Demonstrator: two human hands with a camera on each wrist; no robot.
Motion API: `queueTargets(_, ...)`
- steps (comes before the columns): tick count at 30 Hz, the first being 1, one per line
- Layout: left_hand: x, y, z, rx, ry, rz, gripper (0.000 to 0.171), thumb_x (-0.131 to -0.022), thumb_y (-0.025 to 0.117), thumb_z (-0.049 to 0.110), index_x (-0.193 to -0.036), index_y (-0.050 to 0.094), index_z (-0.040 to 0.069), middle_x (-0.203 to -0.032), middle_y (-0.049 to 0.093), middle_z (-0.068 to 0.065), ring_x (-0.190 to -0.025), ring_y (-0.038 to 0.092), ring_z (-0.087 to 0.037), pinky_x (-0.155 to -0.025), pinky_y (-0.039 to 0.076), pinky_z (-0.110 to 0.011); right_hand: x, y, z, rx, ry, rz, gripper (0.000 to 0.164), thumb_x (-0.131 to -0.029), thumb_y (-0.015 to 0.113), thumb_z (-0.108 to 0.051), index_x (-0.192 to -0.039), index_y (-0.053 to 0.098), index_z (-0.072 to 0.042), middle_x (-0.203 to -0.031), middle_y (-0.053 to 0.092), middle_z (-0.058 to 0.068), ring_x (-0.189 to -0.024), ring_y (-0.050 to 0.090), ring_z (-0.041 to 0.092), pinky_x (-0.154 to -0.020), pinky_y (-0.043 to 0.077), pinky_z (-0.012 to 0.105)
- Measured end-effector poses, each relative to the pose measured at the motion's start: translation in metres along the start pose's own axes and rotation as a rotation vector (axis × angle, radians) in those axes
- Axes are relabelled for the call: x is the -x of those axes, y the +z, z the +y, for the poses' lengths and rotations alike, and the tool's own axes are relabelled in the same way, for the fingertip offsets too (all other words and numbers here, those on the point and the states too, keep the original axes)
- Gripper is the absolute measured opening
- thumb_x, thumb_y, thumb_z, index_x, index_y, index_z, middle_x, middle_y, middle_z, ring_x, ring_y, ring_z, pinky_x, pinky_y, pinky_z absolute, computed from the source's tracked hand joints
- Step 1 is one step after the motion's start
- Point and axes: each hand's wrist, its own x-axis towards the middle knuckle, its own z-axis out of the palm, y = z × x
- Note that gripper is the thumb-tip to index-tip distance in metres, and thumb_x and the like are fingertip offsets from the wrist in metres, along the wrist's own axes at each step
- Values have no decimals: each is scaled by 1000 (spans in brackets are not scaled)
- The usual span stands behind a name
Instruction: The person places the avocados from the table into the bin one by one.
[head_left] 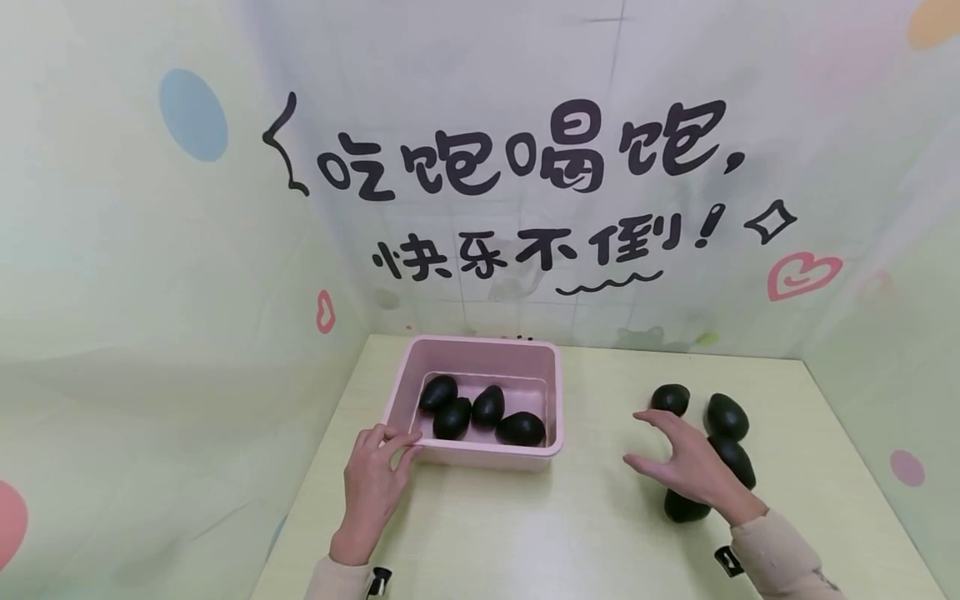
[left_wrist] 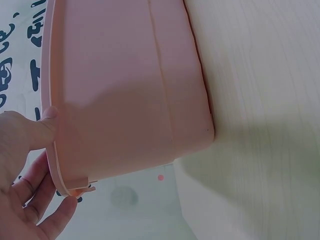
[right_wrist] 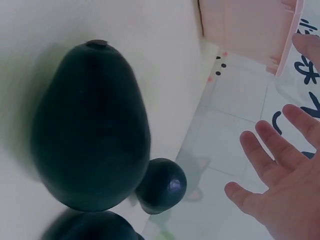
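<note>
A pink plastic bin [head_left: 480,454] stands on the table with several dark avocados [head_left: 488,407] lying on its floor. My left hand [head_left: 375,479] pinches the bin's rim at the near left corner; in the left wrist view the thumb lies on the rim's outer side and the fingers reach behind it. To the right of the bin, my right hand [head_left: 686,458] is spread over a loose group of avocados [head_left: 727,417], thumb apart from the fingers and nothing between them. Close to the right wrist camera, one large avocado [right_wrist: 92,130] lies below the hand, partly hiding a smaller-looking one [right_wrist: 162,185].
The pale wood-grain table [head_left: 525,533] meets a light printed backdrop [head_left: 465,75] with black lettering behind the bin. Side panels of the same kind of cloth rise at left and right.
</note>
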Motion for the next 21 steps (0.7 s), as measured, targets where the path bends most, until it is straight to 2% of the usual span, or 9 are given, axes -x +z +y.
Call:
queueTargets(9,1,0,1,1,-10,-5,26,-72,98,10,-95,87,15,-91,69,-3,-90,64,-29,-61,54,-41,17,3,7,16,24,31,63,-86,90,-36,-136,66,-5,-135,71,14,-125,68,37,-99,54,57)
queueTargets(21,0,-1,0,-1,-5,1,25,-72,98,10,-94,87,15,-91,70,-3,-90,64,-30,-60,54,-41,31,4,12,43,72,20,65,-86,89,-43,-136,67,-8,-135,71,13,-121,69,34,-94,57,53)
